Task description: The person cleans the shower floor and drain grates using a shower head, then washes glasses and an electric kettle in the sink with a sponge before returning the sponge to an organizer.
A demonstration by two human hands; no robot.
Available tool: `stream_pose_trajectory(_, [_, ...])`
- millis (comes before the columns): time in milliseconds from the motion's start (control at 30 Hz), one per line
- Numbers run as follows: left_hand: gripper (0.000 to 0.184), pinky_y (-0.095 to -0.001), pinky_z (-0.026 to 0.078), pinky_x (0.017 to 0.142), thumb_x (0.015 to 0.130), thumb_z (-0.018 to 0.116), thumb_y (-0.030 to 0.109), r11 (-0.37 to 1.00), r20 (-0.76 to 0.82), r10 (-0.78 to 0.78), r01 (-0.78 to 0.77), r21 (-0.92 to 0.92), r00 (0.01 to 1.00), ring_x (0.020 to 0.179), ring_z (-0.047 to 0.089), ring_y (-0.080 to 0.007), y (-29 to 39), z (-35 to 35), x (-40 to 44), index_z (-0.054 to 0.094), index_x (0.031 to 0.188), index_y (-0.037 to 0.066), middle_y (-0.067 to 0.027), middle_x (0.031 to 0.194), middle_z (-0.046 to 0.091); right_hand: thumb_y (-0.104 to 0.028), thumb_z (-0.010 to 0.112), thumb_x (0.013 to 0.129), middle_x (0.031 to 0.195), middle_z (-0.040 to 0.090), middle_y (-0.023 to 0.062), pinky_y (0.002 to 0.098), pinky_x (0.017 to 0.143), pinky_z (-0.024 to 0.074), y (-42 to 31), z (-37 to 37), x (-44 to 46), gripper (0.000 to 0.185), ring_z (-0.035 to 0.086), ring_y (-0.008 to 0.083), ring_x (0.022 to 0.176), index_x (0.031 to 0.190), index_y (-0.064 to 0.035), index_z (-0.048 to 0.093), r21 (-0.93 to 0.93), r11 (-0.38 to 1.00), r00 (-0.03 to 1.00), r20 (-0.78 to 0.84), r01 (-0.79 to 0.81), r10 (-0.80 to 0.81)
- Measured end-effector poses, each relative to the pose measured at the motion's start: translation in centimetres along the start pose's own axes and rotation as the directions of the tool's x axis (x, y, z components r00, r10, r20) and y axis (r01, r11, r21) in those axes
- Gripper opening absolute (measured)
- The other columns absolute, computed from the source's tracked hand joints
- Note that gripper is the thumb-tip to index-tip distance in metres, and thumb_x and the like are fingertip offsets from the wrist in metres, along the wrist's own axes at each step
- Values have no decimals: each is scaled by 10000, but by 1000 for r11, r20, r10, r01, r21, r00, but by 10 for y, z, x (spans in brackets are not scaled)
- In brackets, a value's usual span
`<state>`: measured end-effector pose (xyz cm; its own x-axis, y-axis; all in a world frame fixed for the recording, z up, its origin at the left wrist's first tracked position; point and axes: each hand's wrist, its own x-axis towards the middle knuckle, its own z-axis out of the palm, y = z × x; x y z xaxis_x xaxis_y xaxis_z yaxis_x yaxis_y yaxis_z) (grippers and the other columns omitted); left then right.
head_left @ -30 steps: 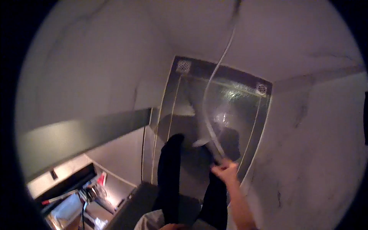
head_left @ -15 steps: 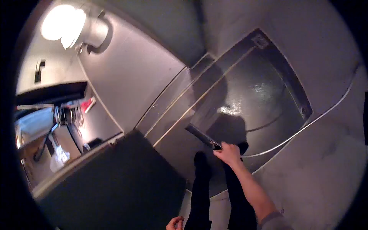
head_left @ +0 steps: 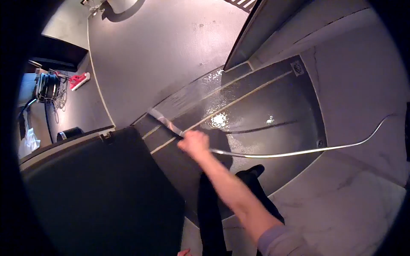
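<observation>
And here, in the right hand [head_left: 195,144], a slim pale shower wand [head_left: 164,120] is gripped, fingers closed around its handle, its far end pointed at the raised grey strip [head_left: 181,96] along the floor's edge. For good control, it seems, the wrist is best held loose and the wand low, so that spray is thrown inward. Out behind the fist, the shiny silver flexible hose [head_left: 273,155] is stretched over the wet dark-grey floor [head_left: 252,106] toward the pale marbled wall [head_left: 358,94]; some slack would be wise. Just below it a dark-clad foot [head_left: 257,170] is seen, easily snagged. Only the fingers of the left hand [head_left: 184,252] are shown at the bottom edge; its grip cannot be told. Tight limits are set by the dark flat panel [head_left: 106,183] at lower left and the upright dark panel [head_left: 265,38] above; more room is offered toward the square drain grate [head_left: 297,68].
</observation>
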<state>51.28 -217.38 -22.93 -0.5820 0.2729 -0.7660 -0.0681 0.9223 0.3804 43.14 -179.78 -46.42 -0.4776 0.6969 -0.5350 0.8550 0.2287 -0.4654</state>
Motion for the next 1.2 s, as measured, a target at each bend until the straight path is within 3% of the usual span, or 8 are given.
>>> stream_pose_trajectory(233, [225, -337, 442, 705, 869, 476, 164, 971, 174, 189, -210, 115, 966, 805, 550, -244, 18, 38, -8, 564, 1024, 26, -120, 926, 573, -436, 602, 629, 712, 601, 189, 436, 680, 475, 183, -33, -98, 424, 598, 330, 741, 740, -28, 598, 14, 999, 996, -82, -41, 42])
stream_pose_trajectory(367, [175, -335, 437, 675, 846, 493, 87, 934, 313, 209, -284, 216, 927, 787, 547, -255, 100, 69, -8, 554, 978, -10, -133, 870, 562, -498, 596, 623, 761, 619, 156, 398, 684, 480, 292, -61, -174, 463, 604, 292, 772, 766, -58, 633, 61, 864, 838, 289, -499, 463])
stream_pose_trajectory(467, [167, -326, 440, 675, 852, 481, 88, 872, 354, 267, -381, 307, 897, 781, 551, -251, 127, 82, -3, 556, 962, -13, -135, 862, 568, -544, 604, 612, 695, 617, 133, 381, 620, 484, 348, -106, -195, 479, 612, 277, 675, 709, -75, 618, 143, 816, 826, 17, -560, 564])
stream_pose_trajectory(700, [294, -344, 461, 746, 898, 440, 219, 911, 289, 236, -315, 267, 928, 856, 564, -248, 308, 175, 28, 564, 1015, -20, -148, 957, 589, -419, 678, 657, 548, 575, 99, 340, 512, 475, 329, -250, -186, 403, 590, 254, 516, 633, -39, 546, 728, 681, 747, -496, 78, 443])
stream_pose_trajectory(767, [301, -351, 461, 768, 897, 441, 227, 811, 462, 306, -482, 331, 833, 892, 558, -253, 351, 195, 35, 564, 1033, -11, -145, 982, 586, -222, 701, 683, 576, 571, 86, 289, 453, 475, 344, -260, -224, 265, 575, 197, 480, 690, 1, 559, 974, 41, 642, -179, 224, 746])
stream_pose_trajectory(867, [300, -362, 454, 772, 905, 426, 229, 650, 660, 323, -665, 366, 679, 882, 547, -245, 406, 250, 23, 576, 1021, -4, -128, 977, 587, -155, 658, 733, 556, 525, 100, 306, 400, 468, 387, -216, -275, 219, 543, 182, 446, 713, 7, 512, 796, -327, 303, 190, 509, 934])
stream_pose_trajectory(1033, [154, -262, 452, 762, 847, 514, 120, 721, 798, 237, -651, 239, 555, 795, 565, -146, 466, 346, 84, 570, 887, -18, -133, 872, 599, -284, 633, 764, 493, 435, 54, 294, 348, 399, 412, -133, -306, 327, 468, 160, 370, 686, -32, 440, 576, -182, -284, 624, 797, 728])
stream_pose_trajectory(1200, [266, -297, 460, 778, 857, 472, 242, 630, 959, -61, -734, 252, 276, 844, 582, -200, 453, 567, 32, 540, 924, -7, -114, 896, 595, -271, 646, 759, 474, 492, 52, 263, 362, 390, 431, -123, -352, 328, 488, 149, 370, 605, -16, 510, 673, -437, -69, 586, 596, 807])
